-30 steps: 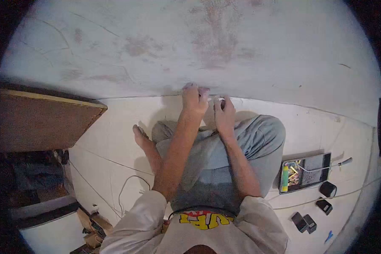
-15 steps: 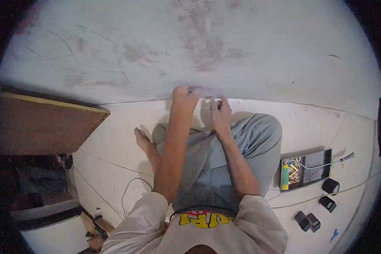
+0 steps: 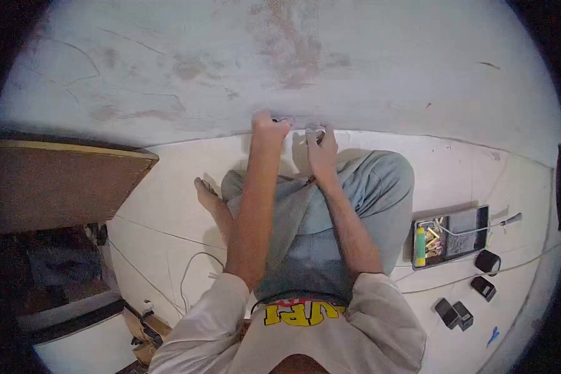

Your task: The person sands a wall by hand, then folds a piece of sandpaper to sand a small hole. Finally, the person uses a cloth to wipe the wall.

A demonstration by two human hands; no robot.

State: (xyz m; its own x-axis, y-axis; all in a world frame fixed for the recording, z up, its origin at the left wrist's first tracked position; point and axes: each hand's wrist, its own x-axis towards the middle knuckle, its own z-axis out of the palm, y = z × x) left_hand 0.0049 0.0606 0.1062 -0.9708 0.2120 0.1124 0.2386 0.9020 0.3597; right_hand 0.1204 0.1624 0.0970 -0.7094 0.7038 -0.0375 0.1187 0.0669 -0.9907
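My left hand [image 3: 270,129] is closed at the foot of the pale, stained wall [image 3: 168,75], its fingers curled. A small dark patch shows beside its thumb, too small to name. Close by on the right, my right hand [image 3: 322,153] is bent with thumb and fingers drawn together near the seam of wall and floor. Whatever lies between its fingertips is too blurred to make out. Both hands are above the light tiled floor [image 3: 368,140], in front of my crossed legs.
To the right lies a black tray [image 3: 449,262] with small brass-coloured pieces and a green-yellow tube [image 3: 420,246]. Several small black boxes, among them one [image 3: 483,288], and a blue item [image 3: 493,336] lie nearby. A wooden panel [image 3: 68,187] stands left. Thin cables cross the floor.
The view has tilted slightly, so wall edge, hands and tray sit higher in the picture. Both hands stay at the wall's base in nearly the same pose.
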